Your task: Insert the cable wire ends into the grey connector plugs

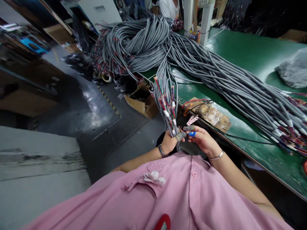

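Observation:
My left hand (169, 142) is closed around a bundle of grey cables (165, 75) close to my body. White bands and fanned coloured wires (165, 102) mark the cable ends above that hand. My right hand (200, 138) meets the left thumb, its thumb and forefinger pinched at thin reddish wires (181, 129). Grey wraps cover fingertips on both hands, and a blue band circles one right finger. What exactly lies in the right pinch is too small to make out. A pink clip (192, 120) shows just beyond the right fingers.
A long pile of grey cables (216, 76) runs across the green table (249, 48). A taped cardboard piece (211, 115) lies by the table's near edge. An open carton (144, 107) stands on the floor. Another person (169, 8) is at the back.

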A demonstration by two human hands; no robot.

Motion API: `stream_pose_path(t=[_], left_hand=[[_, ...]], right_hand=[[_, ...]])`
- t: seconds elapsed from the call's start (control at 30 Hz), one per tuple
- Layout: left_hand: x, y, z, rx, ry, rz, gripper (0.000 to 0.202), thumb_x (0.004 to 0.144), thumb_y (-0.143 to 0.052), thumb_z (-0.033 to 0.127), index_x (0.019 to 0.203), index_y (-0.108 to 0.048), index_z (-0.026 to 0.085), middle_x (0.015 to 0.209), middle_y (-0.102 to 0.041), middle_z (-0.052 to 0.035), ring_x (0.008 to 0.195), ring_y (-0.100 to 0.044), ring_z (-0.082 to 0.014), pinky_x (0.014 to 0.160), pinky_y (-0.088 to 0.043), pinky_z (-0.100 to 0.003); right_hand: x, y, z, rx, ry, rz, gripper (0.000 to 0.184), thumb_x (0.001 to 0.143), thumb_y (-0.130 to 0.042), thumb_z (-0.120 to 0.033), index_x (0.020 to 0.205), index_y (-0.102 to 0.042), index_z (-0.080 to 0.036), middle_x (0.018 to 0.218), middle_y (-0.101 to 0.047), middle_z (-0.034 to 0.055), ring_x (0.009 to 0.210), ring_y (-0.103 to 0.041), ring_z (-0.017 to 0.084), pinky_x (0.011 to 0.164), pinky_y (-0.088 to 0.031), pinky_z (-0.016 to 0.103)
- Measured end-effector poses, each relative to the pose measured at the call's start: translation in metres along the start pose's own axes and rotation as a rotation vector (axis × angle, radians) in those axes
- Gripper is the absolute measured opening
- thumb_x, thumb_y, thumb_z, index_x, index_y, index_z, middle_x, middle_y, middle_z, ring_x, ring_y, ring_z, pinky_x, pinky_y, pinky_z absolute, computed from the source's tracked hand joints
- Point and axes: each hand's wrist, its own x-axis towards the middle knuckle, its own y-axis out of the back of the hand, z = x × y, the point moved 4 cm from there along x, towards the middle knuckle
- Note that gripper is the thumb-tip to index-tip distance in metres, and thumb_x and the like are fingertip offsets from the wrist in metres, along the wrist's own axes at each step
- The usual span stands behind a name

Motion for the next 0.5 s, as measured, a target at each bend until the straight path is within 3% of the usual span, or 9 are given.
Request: stream_pose_path(t=[0.23, 0.37, 0.5], left_hand=[[-0.001, 0.001, -0.001, 0.027, 0.003, -0.032, 0.027, 0.074, -0.072, 0.04, 0.067, -0.068, 0.014, 0.056, -0.065, -0.0027, 0.054, -0.057, -0.013, 0.057, -0.044, -0.025], [-0.001, 0.002, 0.001, 0.073, -0.025, -0.054, 0.029, 0.075, -0.071, 0.04, 0.062, -0.067, 0.014, 0.057, -0.065, -0.0032, 0.055, -0.056, -0.0123, 0.059, -0.044, -0.025], [-0.001, 0.002, -0.003, 0.033, 0.011, -0.05, 0.027, 0.074, -0.073, 0.041, 0.069, -0.068, 0.014, 0.056, -0.064, -0.0022, 0.054, -0.056, -0.0124, 0.057, -0.044, -0.025]], right_hand=[[0.005, 0.014, 0.004, -0.075, -0.021, 0.061, 0.022, 0.07, -0.077, -0.033, 0.085, -0.073, -0.018, 0.079, -0.068, 0.0019, 0.058, -0.052, 0.008, 0.057, -0.045, 0.024], [0.007, 0.014, 0.002, -0.178, 0.024, 0.066, 0.026, 0.065, -0.081, -0.032, 0.085, -0.072, -0.018, 0.074, -0.067, 0.0008, 0.058, -0.052, 0.008, 0.056, -0.042, 0.024], [0.007, 0.011, 0.002, -0.241, 0.064, 0.071, 0.028, 0.064, -0.081, -0.034, 0.084, -0.071, -0.017, 0.07, -0.066, 0.0001, 0.057, -0.051, 0.009, 0.056, -0.042, 0.025]])
